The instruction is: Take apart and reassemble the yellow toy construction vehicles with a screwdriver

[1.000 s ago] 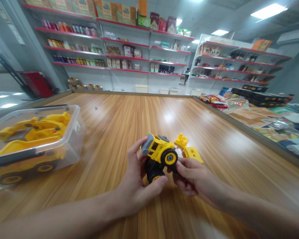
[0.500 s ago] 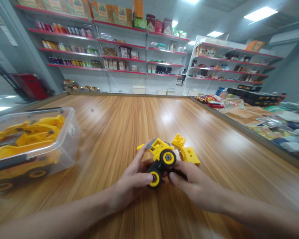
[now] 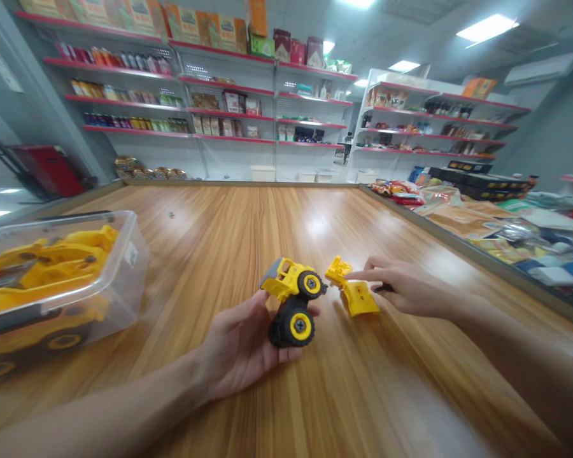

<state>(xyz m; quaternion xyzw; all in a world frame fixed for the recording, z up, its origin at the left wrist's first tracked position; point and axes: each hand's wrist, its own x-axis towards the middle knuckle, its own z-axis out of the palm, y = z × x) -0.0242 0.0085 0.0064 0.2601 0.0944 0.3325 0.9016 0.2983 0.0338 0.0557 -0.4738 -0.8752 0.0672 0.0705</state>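
A yellow toy truck with black wheels and yellow hubs rests tilted in my left hand, whose fingers curl under and behind it. My right hand is over the table to the right, its index finger stretched to a small yellow toy part. The other fingers are curled around a dark object, mostly hidden, its kind unclear. Just below that fingertip lies a larger yellow toy piece with small holes.
On the left stands a clear plastic bin holding yellow toy vehicles. A tiny item lies farther back on the wooden table. Packaged goods are heaped past the right edge; stocked shelves line the back.
My right hand has left the toy truck and moved right to the yellow pieces. The truck now sits in my left hand alone, shifted slightly left and turned.
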